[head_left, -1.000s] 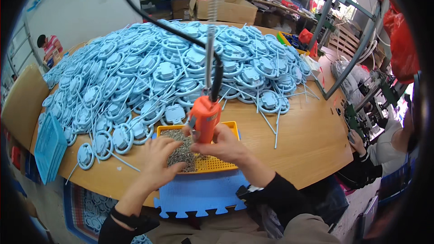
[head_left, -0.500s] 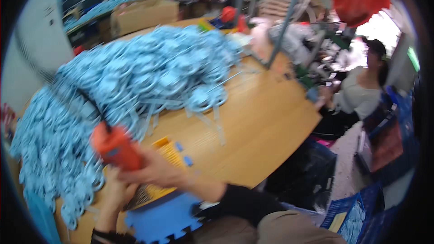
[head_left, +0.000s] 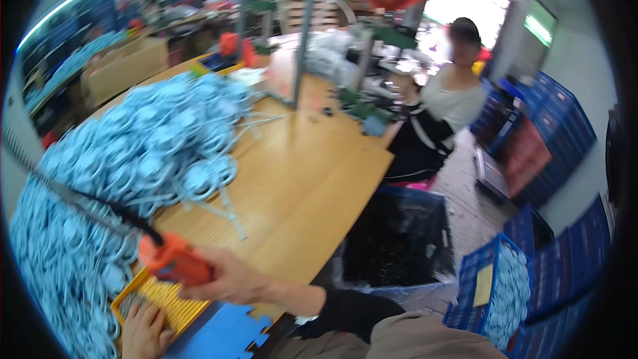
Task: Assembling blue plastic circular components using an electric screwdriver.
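My right hand (head_left: 229, 278) is wrapped round an orange corded electric tool (head_left: 174, 259), which looks like an electric screwdriver. A black cord runs from its end up to the left; its tip is not visible. My left hand (head_left: 143, 331) reaches into a yellow tray (head_left: 189, 312), fingers spread over small grey metal pieces (head_left: 136, 302) that look like screws. The tray's other part holds small yellowish pieces or a ridged surface; I cannot tell which. Beside the tray lies a blue foam mat (head_left: 216, 334). A large heap of light-blue plastic parts with straps (head_left: 133, 139) lies left and beyond.
The wooden table (head_left: 299, 173) ends in an edge at the right. Beyond it stands a lined bin with dark contents (head_left: 395, 242). A blue crate (head_left: 475, 279) of light-blue parts is at lower right. A grey post (head_left: 304, 46) rises from the table. Another person (head_left: 452, 86) sits across.
The view has swung right. My left hand has moved from close by the orange tool down into the yellow tray. My right hand still grips the tool.
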Demonstrator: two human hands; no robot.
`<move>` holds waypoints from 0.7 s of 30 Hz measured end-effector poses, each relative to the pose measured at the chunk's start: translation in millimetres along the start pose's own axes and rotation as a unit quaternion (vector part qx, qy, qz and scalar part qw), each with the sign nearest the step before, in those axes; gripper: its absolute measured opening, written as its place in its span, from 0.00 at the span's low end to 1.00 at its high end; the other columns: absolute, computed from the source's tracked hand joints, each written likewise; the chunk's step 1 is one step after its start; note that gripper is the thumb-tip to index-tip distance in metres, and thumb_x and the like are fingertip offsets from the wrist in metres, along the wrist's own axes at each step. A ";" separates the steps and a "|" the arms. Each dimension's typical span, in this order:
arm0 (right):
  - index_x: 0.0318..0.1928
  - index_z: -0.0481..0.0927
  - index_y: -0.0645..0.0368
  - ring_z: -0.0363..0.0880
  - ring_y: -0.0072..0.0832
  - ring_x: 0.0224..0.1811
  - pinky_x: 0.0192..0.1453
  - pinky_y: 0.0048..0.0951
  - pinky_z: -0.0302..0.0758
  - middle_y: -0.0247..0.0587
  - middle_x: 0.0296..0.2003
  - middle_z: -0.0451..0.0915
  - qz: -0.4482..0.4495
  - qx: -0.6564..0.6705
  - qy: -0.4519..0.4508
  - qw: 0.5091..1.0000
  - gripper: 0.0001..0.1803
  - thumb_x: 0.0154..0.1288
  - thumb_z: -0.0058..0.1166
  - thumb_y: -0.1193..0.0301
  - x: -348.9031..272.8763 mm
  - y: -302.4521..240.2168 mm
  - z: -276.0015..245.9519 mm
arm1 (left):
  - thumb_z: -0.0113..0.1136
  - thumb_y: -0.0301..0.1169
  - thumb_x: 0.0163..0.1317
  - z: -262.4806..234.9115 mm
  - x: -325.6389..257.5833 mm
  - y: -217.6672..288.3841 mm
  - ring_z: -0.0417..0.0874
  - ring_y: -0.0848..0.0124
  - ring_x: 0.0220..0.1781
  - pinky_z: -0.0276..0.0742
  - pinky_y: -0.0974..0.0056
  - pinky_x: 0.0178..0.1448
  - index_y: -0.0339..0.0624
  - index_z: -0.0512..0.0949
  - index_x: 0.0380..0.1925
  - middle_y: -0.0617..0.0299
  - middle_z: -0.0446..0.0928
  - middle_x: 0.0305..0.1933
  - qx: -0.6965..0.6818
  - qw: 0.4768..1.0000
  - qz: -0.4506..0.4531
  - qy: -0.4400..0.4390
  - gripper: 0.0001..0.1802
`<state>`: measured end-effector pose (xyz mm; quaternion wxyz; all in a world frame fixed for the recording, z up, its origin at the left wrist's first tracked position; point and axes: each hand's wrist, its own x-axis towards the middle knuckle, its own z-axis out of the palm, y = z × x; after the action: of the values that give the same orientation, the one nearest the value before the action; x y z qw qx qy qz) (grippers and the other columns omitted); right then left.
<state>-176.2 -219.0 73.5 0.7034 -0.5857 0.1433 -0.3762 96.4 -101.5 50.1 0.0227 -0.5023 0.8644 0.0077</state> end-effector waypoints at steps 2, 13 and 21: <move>0.58 0.71 0.63 0.69 0.18 0.46 0.52 0.23 0.69 0.30 0.46 0.75 0.017 -0.006 -0.007 1.000 0.27 0.59 0.65 0.74 -5.9 -9.2 -6.4 | 0.59 0.37 0.56 -11.8 2.7 7.7 0.67 0.49 0.63 0.52 0.45 0.72 0.40 0.77 0.50 0.48 0.73 0.56 0.001 1.000 0.004 0.022 0.22; 0.52 0.73 0.61 0.72 0.25 0.42 0.49 0.27 0.70 0.38 0.39 0.75 -0.031 -0.031 -0.022 0.999 0.25 0.55 0.66 0.72 -21.2 -21.6 -13.5 | 0.45 0.50 0.65 -2.4 24.0 17.6 0.63 0.44 0.67 0.52 0.44 0.72 0.36 0.72 0.57 0.47 0.68 0.63 -0.037 0.999 0.022 0.023 0.31; 0.53 0.70 0.60 0.75 0.31 0.39 0.47 0.31 0.71 0.42 0.37 0.77 -0.024 -0.075 -0.030 0.996 0.25 0.54 0.63 0.74 -24.6 -19.9 -5.2 | 0.60 0.39 0.58 -4.5 22.9 21.7 0.73 0.51 0.58 0.53 0.42 0.68 0.40 0.79 0.41 0.51 0.77 0.47 0.009 0.994 0.032 0.107 0.16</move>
<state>-203.4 -206.2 84.8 0.6523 -0.6512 0.1359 -0.3632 66.1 -110.8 53.2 -0.0653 -0.4724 0.8774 -0.0529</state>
